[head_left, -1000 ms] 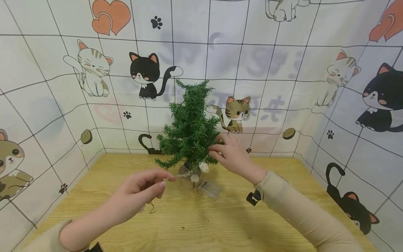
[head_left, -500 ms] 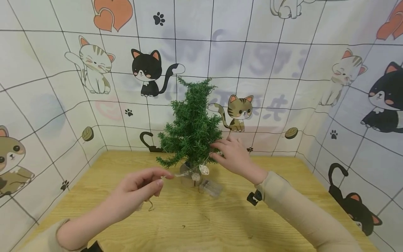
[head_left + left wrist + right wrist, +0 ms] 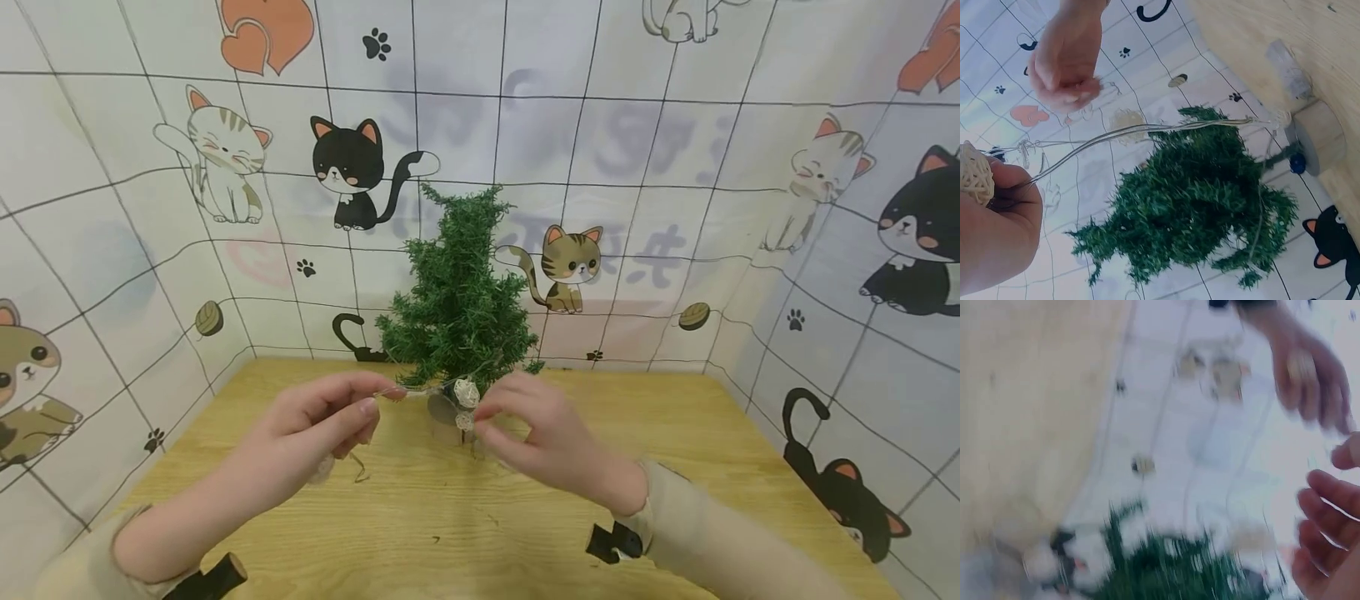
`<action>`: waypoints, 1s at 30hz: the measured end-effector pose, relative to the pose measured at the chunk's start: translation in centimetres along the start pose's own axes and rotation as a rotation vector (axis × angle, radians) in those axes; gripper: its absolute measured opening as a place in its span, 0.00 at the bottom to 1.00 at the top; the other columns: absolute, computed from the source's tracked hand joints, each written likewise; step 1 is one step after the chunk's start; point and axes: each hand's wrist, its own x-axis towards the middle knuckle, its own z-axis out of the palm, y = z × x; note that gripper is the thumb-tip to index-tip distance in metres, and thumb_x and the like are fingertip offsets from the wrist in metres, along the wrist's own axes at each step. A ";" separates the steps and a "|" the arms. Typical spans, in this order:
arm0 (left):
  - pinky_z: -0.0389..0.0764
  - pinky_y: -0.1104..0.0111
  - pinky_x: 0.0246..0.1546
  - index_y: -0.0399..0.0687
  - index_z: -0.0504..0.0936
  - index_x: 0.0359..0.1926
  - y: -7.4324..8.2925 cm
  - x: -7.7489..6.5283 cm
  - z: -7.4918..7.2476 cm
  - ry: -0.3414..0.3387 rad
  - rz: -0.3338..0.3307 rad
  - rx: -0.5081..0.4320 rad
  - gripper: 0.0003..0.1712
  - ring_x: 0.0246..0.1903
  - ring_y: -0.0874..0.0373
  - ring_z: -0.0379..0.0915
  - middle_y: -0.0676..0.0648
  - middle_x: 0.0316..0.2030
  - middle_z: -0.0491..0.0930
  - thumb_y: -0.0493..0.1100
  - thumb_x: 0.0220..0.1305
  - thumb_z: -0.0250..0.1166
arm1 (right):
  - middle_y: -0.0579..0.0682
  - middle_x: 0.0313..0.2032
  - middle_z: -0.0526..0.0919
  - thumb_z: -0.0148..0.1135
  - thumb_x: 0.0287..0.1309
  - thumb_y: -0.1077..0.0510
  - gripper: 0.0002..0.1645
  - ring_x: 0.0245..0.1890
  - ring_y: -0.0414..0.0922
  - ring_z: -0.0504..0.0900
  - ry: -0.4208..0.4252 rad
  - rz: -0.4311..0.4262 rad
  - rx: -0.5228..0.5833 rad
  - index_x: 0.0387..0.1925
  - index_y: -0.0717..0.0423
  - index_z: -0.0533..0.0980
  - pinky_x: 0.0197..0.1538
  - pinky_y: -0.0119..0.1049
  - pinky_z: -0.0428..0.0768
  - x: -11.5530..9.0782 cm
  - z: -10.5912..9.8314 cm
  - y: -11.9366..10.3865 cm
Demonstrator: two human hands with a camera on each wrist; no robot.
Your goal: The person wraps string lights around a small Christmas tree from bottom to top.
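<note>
My left hand [image 3: 315,425] pinches the wire of a string of lights [image 3: 1116,132] between thumb and fingers. A white woven ball [image 3: 975,175] on that string hangs beside the left hand. From there the wire runs to a small artificial Christmas tree [image 3: 457,292] on a round wooden base [image 3: 442,421]. Two more woven balls [image 3: 467,392] hang in front of the base. Close to them is my right hand [image 3: 551,433], its fingers loosely bent and apart from the thumb in the right wrist view, with nothing visible between them. That view is blurred.
A clear plastic box [image 3: 1289,69] lies on the wooden table [image 3: 480,533] beside the tree base. A thin brown bit of wire [image 3: 360,468] shows below the left hand. Behind the tree stands a white cloth wall [image 3: 645,208] printed with cats.
My right hand has left the tree's lower right branches and come down toward the front of the base. The left hand, still pinching the wire, has risen slightly. The upper woven ball shifted left.
</note>
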 end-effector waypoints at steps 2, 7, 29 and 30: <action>0.62 0.66 0.11 0.42 0.78 0.53 0.2 0.2 0.2 -0.008 0.010 0.002 0.14 0.17 0.56 0.59 0.45 0.24 0.70 0.33 0.74 0.50 | 0.45 0.36 0.83 0.63 0.57 0.63 0.07 0.35 0.37 0.78 -0.127 0.037 0.114 0.39 0.56 0.80 0.40 0.25 0.76 0.0 0.9 -1.6; 0.72 0.67 0.20 0.39 0.78 0.48 0.4 0.6 0.9 -0.033 0.029 -0.048 0.11 0.21 0.55 0.65 0.46 0.24 0.71 0.32 0.73 0.50 | 0.45 0.58 0.77 0.58 0.66 0.59 0.25 0.53 0.36 0.76 -0.453 0.419 0.530 0.64 0.54 0.70 0.51 0.31 0.76 0.1 2.9 -4.3; 0.73 0.61 0.55 0.38 0.73 0.63 3.6 5.2 3.7 0.134 0.073 -0.188 0.20 0.45 0.50 0.80 0.44 0.43 0.84 0.37 0.73 0.53 | 0.47 0.18 0.62 0.37 0.77 0.50 0.29 0.16 0.40 0.57 -0.075 0.643 1.036 0.39 0.77 0.69 0.23 0.31 0.60 2.7 3.6 -6.8; 0.73 0.60 0.56 0.40 0.72 0.64 3.6 5.5 3.7 0.146 0.093 -0.189 0.21 0.47 0.49 0.79 0.44 0.47 0.83 0.37 0.73 0.52 | 0.46 0.18 0.61 0.37 0.77 0.50 0.29 0.16 0.41 0.56 -0.061 0.648 1.038 0.39 0.77 0.68 0.23 0.31 0.58 2.8 3.5 -6.7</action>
